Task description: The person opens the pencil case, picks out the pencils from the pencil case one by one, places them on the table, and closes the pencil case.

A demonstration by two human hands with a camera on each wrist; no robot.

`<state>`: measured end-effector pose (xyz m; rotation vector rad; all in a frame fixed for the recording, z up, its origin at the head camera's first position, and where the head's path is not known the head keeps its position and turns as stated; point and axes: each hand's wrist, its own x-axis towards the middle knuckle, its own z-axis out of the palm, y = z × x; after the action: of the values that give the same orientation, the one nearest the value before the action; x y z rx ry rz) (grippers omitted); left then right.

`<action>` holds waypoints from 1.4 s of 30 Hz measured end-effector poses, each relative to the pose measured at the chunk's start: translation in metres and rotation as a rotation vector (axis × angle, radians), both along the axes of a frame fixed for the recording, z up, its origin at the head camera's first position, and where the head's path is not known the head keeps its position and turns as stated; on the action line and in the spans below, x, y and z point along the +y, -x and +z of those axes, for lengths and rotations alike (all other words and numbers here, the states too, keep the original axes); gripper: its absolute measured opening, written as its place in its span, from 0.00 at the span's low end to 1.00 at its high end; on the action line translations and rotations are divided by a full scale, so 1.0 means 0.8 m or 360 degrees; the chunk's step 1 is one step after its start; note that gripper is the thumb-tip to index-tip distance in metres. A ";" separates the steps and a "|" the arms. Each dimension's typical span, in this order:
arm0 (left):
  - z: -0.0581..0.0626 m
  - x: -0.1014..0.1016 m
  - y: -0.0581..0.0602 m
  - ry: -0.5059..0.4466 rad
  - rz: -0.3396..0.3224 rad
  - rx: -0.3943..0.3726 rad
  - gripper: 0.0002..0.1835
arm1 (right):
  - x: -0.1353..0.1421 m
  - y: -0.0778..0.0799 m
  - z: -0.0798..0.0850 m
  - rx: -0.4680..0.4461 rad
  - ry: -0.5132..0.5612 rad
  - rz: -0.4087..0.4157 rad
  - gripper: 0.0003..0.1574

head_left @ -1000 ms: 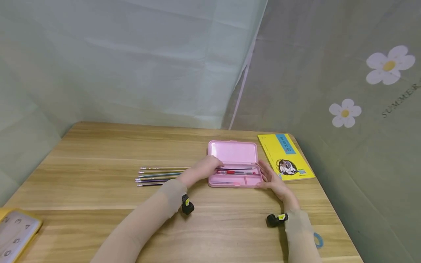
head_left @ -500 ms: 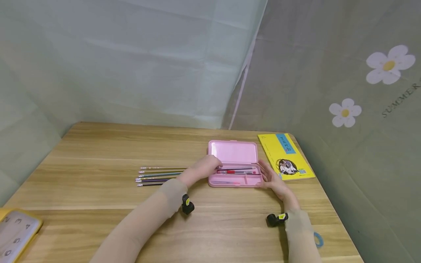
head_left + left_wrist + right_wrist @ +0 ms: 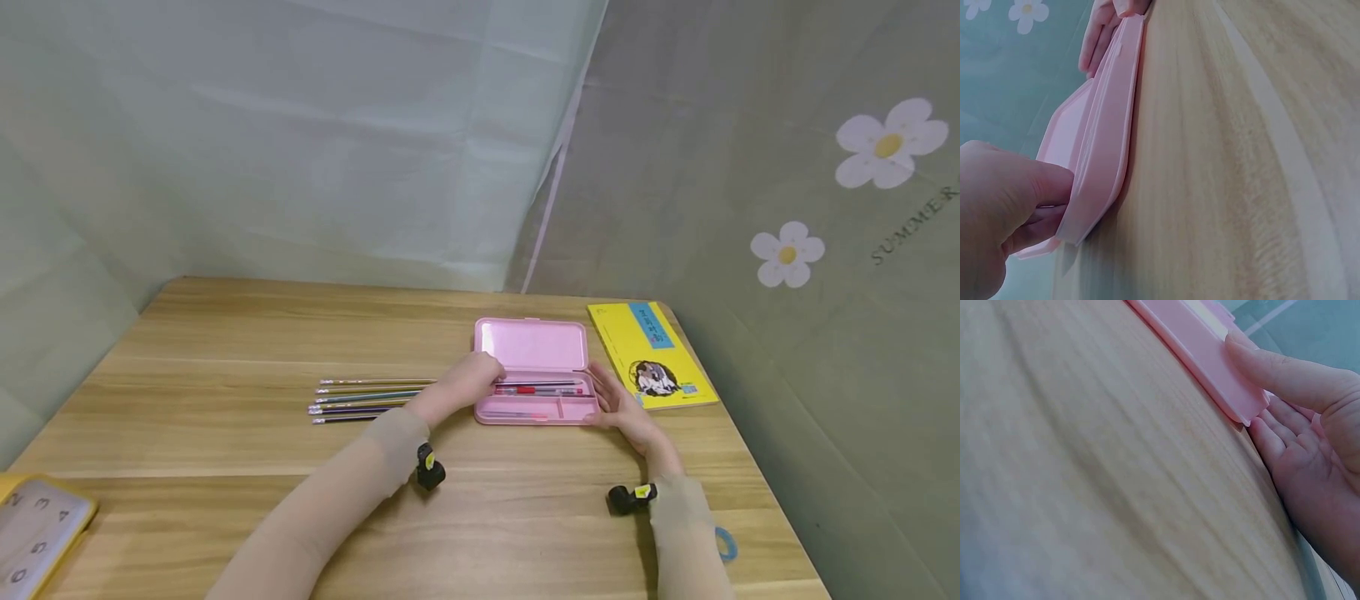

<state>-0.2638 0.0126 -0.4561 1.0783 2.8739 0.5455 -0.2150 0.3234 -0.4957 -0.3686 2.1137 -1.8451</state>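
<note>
A pink pencil case (image 3: 517,422) lies open on the table, its lid (image 3: 531,346) folded back. Inside are a red-gripped pen (image 3: 525,390), slim dark pens or pencils (image 3: 543,382) and a pinkish stick (image 3: 513,415) in the front compartment. My left hand (image 3: 471,379) reaches over the left end, bent fingertips inside at the ends of the pens; I cannot tell whether they pinch one. At the other end my right hand (image 3: 624,414) holds the case, thumb (image 3: 1272,369) on the front corner and fingers (image 3: 1279,428) behind the end.
Several pencils (image 3: 367,393) with white eraser ends lie left of the case, partly behind the left forearm. A yellow book (image 3: 652,358) sits at the back right. A blue ring (image 3: 725,543) lies by the right sleeve, a yellow-framed clock (image 3: 45,525) at front left.
</note>
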 end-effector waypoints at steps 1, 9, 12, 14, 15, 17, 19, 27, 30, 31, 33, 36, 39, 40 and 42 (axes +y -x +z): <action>0.000 0.000 0.000 -0.0007 0.0002 -0.0004 0.08 | 0.000 0.000 0.000 0.0003 0.0002 0.0005 0.64; -0.002 0.000 0.001 -0.0053 0.0018 0.0022 0.06 | 0.000 0.000 0.000 0.0002 0.0004 0.0006 0.65; -0.002 -0.001 0.000 -0.0070 0.0022 0.0016 0.08 | 0.000 0.000 0.000 0.0002 0.0004 0.0009 0.64; 0.000 -0.002 -0.001 -0.0085 0.0027 -0.0012 0.09 | 0.000 -0.001 0.000 -0.0001 0.0005 0.0005 0.64; 0.001 -0.003 -0.002 -0.0091 0.0029 -0.0029 0.10 | 0.000 -0.001 0.000 -0.0004 0.0005 0.0005 0.64; 0.005 -0.005 -0.004 -0.0112 0.0028 -0.0054 0.10 | -0.001 -0.001 -0.001 -0.0010 0.0004 0.0001 0.64; 0.011 -0.007 -0.006 -0.0132 0.0025 -0.0075 0.09 | 0.000 0.000 -0.001 -0.0004 -0.0004 0.0001 0.64; 0.036 -0.013 -0.013 -0.0110 -0.0046 -0.0020 0.06 | -0.001 0.000 0.000 -0.0019 0.0019 -0.0005 0.64; 0.045 -0.016 -0.016 -0.0105 -0.0052 -0.0032 0.07 | 0.000 0.000 -0.001 0.0001 0.0006 0.0002 0.64; 0.048 -0.017 -0.017 -0.0106 -0.0049 -0.0038 0.08 | 0.000 0.000 -0.001 0.0006 0.0001 0.0002 0.64; 0.054 -0.021 -0.019 -0.0110 -0.0056 -0.0059 0.08 | 0.000 -0.001 0.000 -0.0004 -0.0004 -0.0006 0.64; 0.064 -0.030 -0.020 -0.0142 -0.0085 -0.0030 0.07 | -0.001 -0.001 0.001 -0.0022 0.0002 -0.0018 0.64; 0.073 -0.043 -0.020 -0.0197 -0.0122 0.0039 0.05 | -0.002 -0.001 0.001 -0.0029 0.0006 -0.0017 0.64; 0.076 -0.048 -0.020 -0.0225 -0.0116 0.0060 0.04 | -0.002 -0.001 0.001 -0.0028 0.0007 -0.0017 0.64; 0.082 -0.059 -0.021 -0.0279 -0.0100 0.0090 0.05 | -0.002 -0.001 0.000 -0.0020 -0.0004 -0.0011 0.64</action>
<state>-0.2471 -0.0346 -0.3907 1.2215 2.8723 0.7884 -0.2145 0.3220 -0.4954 -0.3489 2.1113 -1.8436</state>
